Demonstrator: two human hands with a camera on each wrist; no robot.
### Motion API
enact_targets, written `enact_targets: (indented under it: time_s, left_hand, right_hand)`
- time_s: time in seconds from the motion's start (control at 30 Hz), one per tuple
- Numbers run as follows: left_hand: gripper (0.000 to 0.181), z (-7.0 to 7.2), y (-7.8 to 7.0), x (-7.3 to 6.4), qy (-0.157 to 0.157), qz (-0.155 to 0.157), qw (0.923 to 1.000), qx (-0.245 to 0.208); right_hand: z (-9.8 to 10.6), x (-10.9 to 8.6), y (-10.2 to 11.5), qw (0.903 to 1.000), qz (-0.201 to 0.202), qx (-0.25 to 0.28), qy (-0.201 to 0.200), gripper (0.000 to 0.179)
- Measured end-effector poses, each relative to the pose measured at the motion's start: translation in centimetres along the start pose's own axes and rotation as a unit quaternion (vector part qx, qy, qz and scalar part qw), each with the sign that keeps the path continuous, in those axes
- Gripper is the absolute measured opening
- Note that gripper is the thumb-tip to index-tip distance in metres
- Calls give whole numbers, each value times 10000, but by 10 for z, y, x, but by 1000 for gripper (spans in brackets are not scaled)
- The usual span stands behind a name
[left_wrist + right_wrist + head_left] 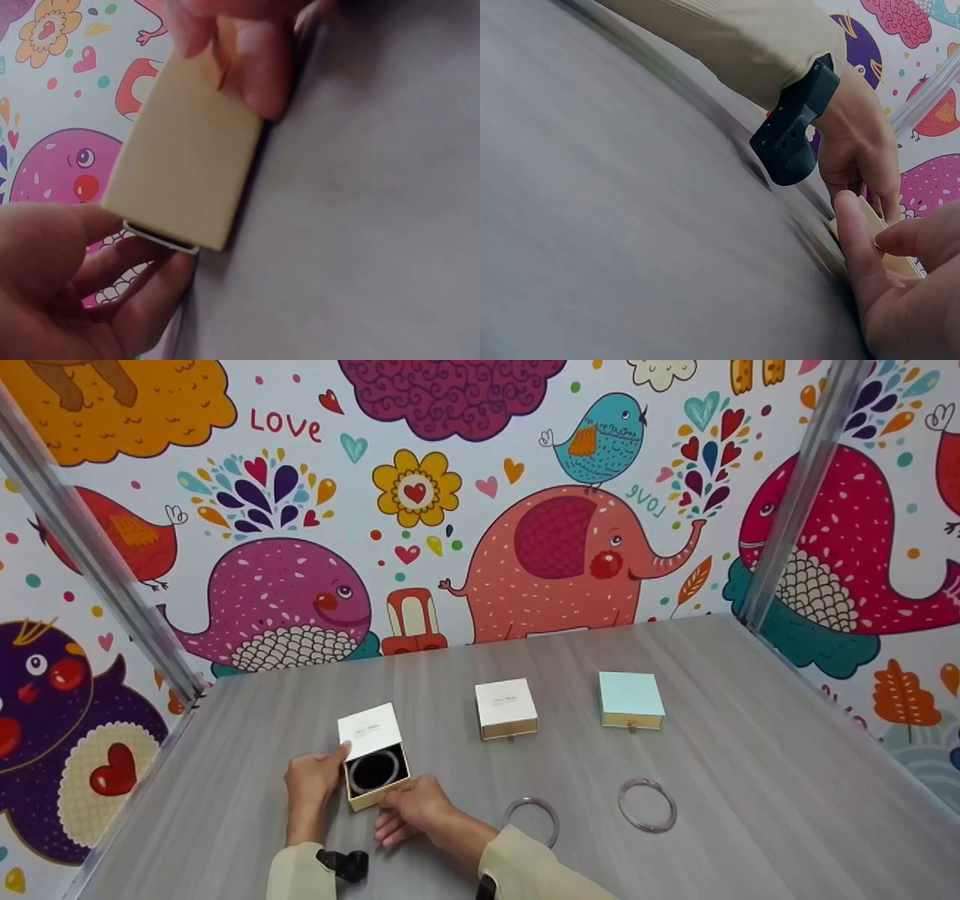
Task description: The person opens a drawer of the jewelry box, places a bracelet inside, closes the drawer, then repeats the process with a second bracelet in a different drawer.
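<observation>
A white drawer-style gift box stands slid partway out of its sleeve at the left of the table. Inside its black-lined drawer lies a pale bangle. My left hand grips the box from the left side, fingers around the sleeve end in the left wrist view. At the drawer's cream front panel, my right hand pinches a small tan ribbon tab between thumb and finger.
A second white box and a mint-green box, both pushed in, stand farther back. One bangle lies beside the right forearm, another bangle in front of the green box. A patterned wall borders the table.
</observation>
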State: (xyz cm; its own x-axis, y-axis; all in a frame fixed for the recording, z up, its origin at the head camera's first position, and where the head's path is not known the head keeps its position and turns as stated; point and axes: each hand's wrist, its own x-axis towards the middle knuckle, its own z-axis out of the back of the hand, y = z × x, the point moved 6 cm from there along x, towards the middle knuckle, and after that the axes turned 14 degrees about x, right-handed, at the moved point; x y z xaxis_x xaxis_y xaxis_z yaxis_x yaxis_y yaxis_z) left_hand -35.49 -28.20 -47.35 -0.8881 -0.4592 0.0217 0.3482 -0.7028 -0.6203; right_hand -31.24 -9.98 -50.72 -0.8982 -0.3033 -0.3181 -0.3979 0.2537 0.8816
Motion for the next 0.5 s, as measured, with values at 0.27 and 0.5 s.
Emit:
enact_targets:
  time_s: [0.27,0.5]
  left_hand:
    - [42,-4,-1,-1,98,-23,9999,-30]
    - [41,0,-1,0,51,-14,10000,-73]
  right_hand:
    - [1,1,0,9998,-31,-21,-202,12]
    - [-4,1,1,9997,53,-58,-231,15]
